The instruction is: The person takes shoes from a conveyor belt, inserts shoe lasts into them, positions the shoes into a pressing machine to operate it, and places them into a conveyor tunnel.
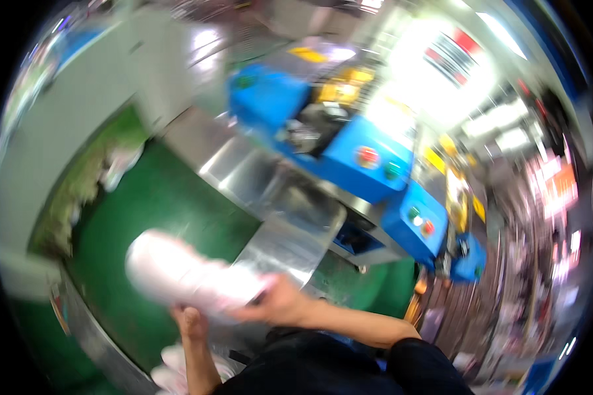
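A pale pink and white shoe [191, 273], smeared by motion, lies across in front of me with its rounded end toward the left. My right hand [280, 301] is closed around its right end. Under the shoe's near side is my left hand [190, 322], its thumb showing against it and its other fingers mostly hidden. Beyond the shoe, a bare metal tray [286, 247] juts from a machine.
Blue machine housings [366, 158] with red and green buttons stand ahead and to the right. More pale pink shoes [171, 372] lie at the lower left. A grey panel [92, 99] rises at left beside the green floor [171, 197].
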### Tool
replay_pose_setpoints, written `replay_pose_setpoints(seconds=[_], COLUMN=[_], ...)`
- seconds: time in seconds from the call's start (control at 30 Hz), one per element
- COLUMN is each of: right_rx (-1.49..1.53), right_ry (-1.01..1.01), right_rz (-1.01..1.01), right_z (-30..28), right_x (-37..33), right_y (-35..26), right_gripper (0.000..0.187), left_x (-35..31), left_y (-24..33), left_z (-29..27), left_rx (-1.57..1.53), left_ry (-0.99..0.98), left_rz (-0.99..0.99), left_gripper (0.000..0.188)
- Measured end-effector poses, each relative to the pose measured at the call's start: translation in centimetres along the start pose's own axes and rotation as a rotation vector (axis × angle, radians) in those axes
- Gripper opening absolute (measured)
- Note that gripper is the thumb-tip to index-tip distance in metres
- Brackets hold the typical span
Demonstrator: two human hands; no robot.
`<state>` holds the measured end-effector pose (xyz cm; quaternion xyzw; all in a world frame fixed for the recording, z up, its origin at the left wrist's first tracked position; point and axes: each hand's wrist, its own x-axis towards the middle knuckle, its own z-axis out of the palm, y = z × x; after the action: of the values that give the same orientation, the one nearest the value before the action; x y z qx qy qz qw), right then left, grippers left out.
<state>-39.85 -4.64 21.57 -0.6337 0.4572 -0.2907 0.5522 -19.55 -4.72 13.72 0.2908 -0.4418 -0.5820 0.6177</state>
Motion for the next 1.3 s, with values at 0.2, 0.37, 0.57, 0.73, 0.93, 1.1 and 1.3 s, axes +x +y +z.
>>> replay_pose_setpoints(seconds=[0.2,0.37,0.57,0.73,0.93,1.1,1.3], right_rx=[0.116,0.673,0.825,0.792,0.271,0.573,0.546], right_ry=[0.103,0.531,1.077,1.316,1.660,1.750,1.505], right_rz=[-0.524,-0.006,-0.091,-0.237,-0.085,-0.027,0.081], right_z=[-7.6,-16.0,-29.5,-36.0,-31.5,-32.3,-34.4], right_x=[-8.5,-24.0,-42.5,-50.1,-55.6,-54.9,-54.6], right_y=[3.7,12.7,16.6,15.3,22.4,18.7,18.3], right_gripper=[0.061,0.033,0.038,0.052,0.064,0.066,0.063], left_x=[1.0,-6.0,-5.2,2.5,9.9,11.0,14.8], left_y=[-0.9,-10.3,-15.6,-24.8,-44.2,-44.9,-26.6], left_z=[14.7,28.9,46.8,64.3,79.3,79.8,74.4], left_rx=[-0.075,-0.146,0.025,0.517,1.070,1.121,0.570], left_ry=[-0.285,-0.237,-0.533,-0.836,-0.541,-0.796,-1.036], left_rz=[-0.122,-0.455,-0.433,-0.517,0.129,-0.057,-0.623], left_gripper=[0.074,0.064,0.063,0.085,0.052,0.062,0.052])
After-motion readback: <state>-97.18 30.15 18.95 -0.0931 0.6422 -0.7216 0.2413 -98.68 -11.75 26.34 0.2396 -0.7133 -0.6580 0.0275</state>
